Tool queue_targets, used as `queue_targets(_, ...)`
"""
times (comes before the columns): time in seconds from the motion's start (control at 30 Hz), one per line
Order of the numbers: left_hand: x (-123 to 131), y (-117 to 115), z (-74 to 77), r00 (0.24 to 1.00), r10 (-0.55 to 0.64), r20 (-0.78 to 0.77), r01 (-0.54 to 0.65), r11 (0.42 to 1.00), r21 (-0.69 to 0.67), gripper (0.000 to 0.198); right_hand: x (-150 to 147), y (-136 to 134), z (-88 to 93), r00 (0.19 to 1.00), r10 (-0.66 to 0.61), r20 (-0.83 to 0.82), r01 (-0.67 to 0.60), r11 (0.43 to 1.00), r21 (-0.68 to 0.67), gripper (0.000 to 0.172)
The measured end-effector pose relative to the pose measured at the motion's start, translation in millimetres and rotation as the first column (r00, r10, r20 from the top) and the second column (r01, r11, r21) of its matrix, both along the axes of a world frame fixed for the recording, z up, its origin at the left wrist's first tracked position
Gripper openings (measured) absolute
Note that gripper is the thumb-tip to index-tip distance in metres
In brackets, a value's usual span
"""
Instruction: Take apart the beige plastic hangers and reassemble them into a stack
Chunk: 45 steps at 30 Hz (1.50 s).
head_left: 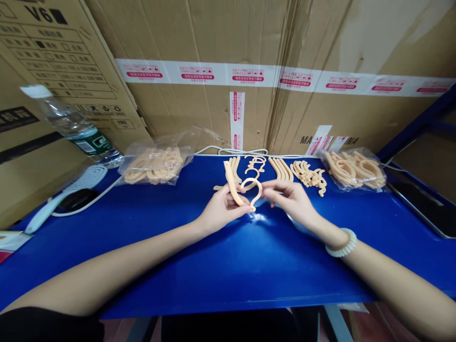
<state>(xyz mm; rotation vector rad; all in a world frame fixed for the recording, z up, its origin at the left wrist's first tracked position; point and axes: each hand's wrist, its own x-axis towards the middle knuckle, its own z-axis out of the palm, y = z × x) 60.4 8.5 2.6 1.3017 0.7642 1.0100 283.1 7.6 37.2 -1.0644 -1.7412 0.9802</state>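
My left hand [218, 210] is closed around a beige plastic hanger [232, 184], held just above the table, its curved arm slanting up to the left. The hanger's round hook [252, 181] bends over to the right and meets the arm near my left thumb. My right hand [295, 202] has thumb and fingers pinched at the hook's right side; the exact contact is hard to see. Behind the hands lie curved hanger arms [280, 169] in a row, loose hooks [255, 163], and a heap of small curved pieces [308, 175].
Clear bags of beige parts lie at left [155, 165] and right [354, 168] on the blue table [256, 270]. A water bottle [83, 133], hairbrush [80, 180] and black mouse-like object [79, 199] stand left. A phone-like dark slab [423, 209] lies right. Cardboard boxes [199, 109] wall the back.
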Motion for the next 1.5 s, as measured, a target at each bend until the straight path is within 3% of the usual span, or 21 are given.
queue_targets(0.07, 0, 0, 1.3, 1.0, 0.012, -0.004, -0.012, 1.0, -0.002, 0.052, 21, 17, 4.4, 0.979, -0.079, 0.187, 0.041, 0.979, 0.2, 0.022)
queue_targets(0.17, 0, 0, 2.5, 0.999, 0.039, 0.003, -0.039, 0.999, 0.001, 0.05, 50, 41, 3.0, 0.822, -0.208, 0.53, -0.075, 0.883, 0.464, 0.015)
queue_targets(0.3, 0, 0, 2.7, 0.998, 0.057, -0.008, -0.057, 0.998, 0.009, 0.049, 66, 58, -6.9, 0.676, -0.266, 0.688, -0.184, 0.842, 0.506, 0.017)
queue_targets(0.53, 1, 0, 4.7, 0.999, 0.036, 0.007, -0.036, 0.999, 0.007, 0.048, 57, 61, -13.0, 0.657, -0.283, 0.699, -0.163, 0.852, 0.498, 0.018)
queue_targets(0.63, 1, 0, 3.7, 0.999, 0.039, 0.019, -0.039, 0.999, 0.003, 0.048, 53, 60, -9.2, 0.728, -0.269, 0.631, -0.124, 0.853, 0.507, 0.018)
queue_targets(0.77, 0, 1, 1.6, 0.999, 0.024, 0.025, -0.024, 1.0, 0.007, 0.049, 49, 53, 3.0, 0.868, -0.264, 0.42, 0.04, 0.881, 0.471, 0.017)
queue_targets(0.87, -1, 1, 1.2, 0.999, 0.022, 0.028, -0.022, 1.0, 0.008, 0.05, 45, 40, 15.2, 0.939, -0.246, 0.24, 0.155, 0.927, 0.343, 0.022)
queue_targets(0.97, -1, 2, 1.6, 1.0, 0.022, 0.019, -0.023, 1.0, 0.019, 0.05, 36, 22, 27.0, 0.99, -0.14, -0.026, 0.142, 0.978, 0.15, 0.028)
queue_targets(1.07, 0, 2, 1.6, 0.999, 0.024, 0.028, -0.025, 1.0, 0.018, 0.051, 24, 5, 35.3, 0.967, -0.042, -0.25, 0.036, 0.999, -0.03, 0.034)
queue_targets(1.23, 1, 2, 2.0, 0.998, 0.039, 0.05, -0.038, 0.999, -0.022, 0.055, 8, -6, 32.5, 0.926, 0.021, -0.376, -0.125, 0.959, -0.255, 0.038)
queue_targets(1.5, 1, 2, 4.2, 0.998, 0.06, 0.026, -0.06, 0.998, -0.014, 0.054, 0, -5, 3.7, 0.815, -0.22, -0.536, -0.047, 0.897, -0.44, 0.04)
